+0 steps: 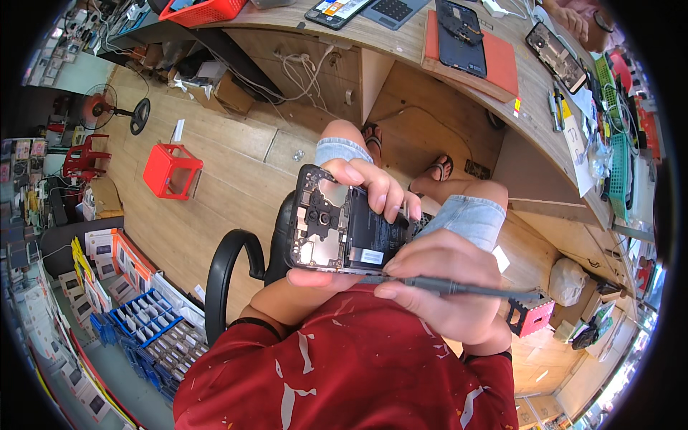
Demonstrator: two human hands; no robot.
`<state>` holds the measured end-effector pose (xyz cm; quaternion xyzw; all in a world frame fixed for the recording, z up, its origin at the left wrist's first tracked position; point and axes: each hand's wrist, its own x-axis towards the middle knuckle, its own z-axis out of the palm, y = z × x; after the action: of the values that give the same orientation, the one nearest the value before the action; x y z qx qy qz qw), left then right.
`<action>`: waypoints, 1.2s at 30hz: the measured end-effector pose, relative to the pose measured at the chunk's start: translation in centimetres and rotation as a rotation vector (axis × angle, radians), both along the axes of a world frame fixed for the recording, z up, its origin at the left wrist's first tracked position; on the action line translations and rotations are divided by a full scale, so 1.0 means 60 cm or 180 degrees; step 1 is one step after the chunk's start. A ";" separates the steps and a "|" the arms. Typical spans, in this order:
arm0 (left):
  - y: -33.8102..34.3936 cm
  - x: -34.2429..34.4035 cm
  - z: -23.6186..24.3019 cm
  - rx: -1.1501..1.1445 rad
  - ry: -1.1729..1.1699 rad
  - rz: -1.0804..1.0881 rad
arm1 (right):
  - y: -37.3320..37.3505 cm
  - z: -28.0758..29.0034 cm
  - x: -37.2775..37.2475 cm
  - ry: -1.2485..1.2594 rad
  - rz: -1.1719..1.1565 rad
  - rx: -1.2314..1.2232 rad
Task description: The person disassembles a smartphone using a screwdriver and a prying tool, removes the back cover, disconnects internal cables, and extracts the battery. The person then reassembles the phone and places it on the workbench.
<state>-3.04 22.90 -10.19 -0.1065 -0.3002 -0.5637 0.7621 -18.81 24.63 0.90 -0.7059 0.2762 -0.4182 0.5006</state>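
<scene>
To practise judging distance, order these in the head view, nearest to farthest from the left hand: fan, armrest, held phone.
1. Held phone: in the left hand.
2. Armrest: lower left of the hand.
3. Fan: far upper left.

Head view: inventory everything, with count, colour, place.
Opened phone: 1, black and silver, in left hand
Slim tool: 1, dark grey, in right hand
Workbench: 1, brown, upper right
Slab: 1, red, on workbench
Phone shell: 1, black, on slab
Phone body: 1, dark, right of slab
Basket: 1, red, top left
Stool: 1, red, floor left
Fan: 1, red and black, far left
Chair: 1, black, by left forearm
Packages: uncountable, mixed, left rim
Other person's hand: 1, top right
Shirt: 1, red, bottom
Left hand: 1, bare, on phone
Right hand: 1, bare, on tool
</scene>
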 end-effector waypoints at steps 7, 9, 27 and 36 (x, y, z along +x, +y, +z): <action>0.003 -0.011 -0.003 0.0074 0.0178 0.0226 | 0.026 -0.040 0.026 0.0136 -0.0679 -0.1800; 0.008 -0.017 0.003 0.0200 0.0204 0.0421 | 0.029 -0.045 0.028 0.0177 -0.0751 -0.2029; 0.006 -0.031 0.014 0.0107 0.0264 0.0959 | 0.040 -0.068 0.050 0.0064 -0.1028 -0.2599; 0.007 -0.030 0.018 -0.0080 0.0278 0.1134 | 0.059 -0.076 0.051 0.0331 -0.1249 -0.3047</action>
<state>-4.86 23.34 -9.10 -0.0855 -0.2879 -0.4108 0.8608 -15.75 28.18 -3.65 -0.8106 0.2056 -0.5480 0.0194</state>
